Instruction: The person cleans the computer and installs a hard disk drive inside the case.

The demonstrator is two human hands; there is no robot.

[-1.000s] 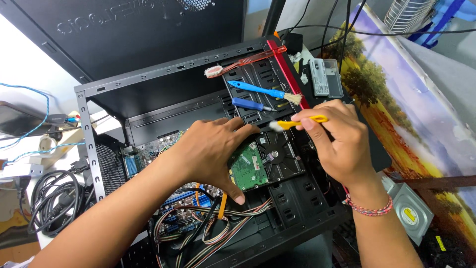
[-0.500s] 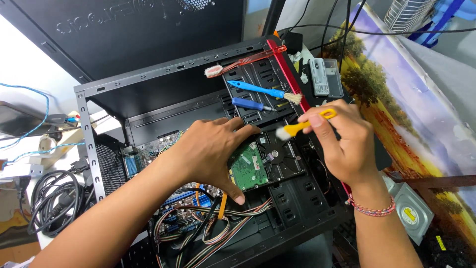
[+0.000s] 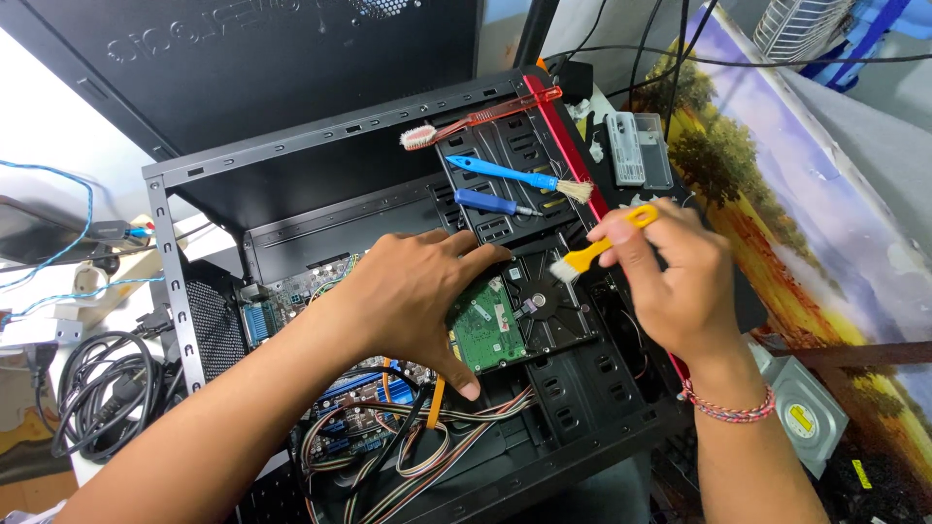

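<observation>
Pinching the yellow-handled brush (image 3: 604,245) between thumb and fingertips, the right hand (image 3: 675,281) holds it low over the hard drive (image 3: 519,315), bristles touching the drive's upper right corner. A second ago those bristles pointed left, near the drive bay; half a second ago the brush was tilted up and lifted; now it has swung back down onto the black casing — a short sweeping stroke, judged from the three positions. That suggests the dusting of the drive is under way and not finished, since only the one corner is being worked.

The left hand (image 3: 417,291) has not moved: it lies flat, fingers spread, palm pressing on the drive's green circuit board side, thumb hooked over the near edge. The drive itself rests on the black drive cage (image 3: 573,388) inside the open computer case (image 3: 291,165), in the same spot as before.

Farther out — on the upper part of the cage — lie a blue-handled brush (image 3: 519,178), a blue screwdriver (image 3: 493,203) just below it, and a red toothbrush (image 3: 481,118) across the frame edge, none of them shifted. Ribbon cables (image 3: 427,456) bundle below the left hand, over the motherboard (image 3: 291,296). A clear plastic box (image 3: 638,147) sits to the right of the case, and an optical drive (image 3: 801,412) lies beyond the right wrist.
</observation>
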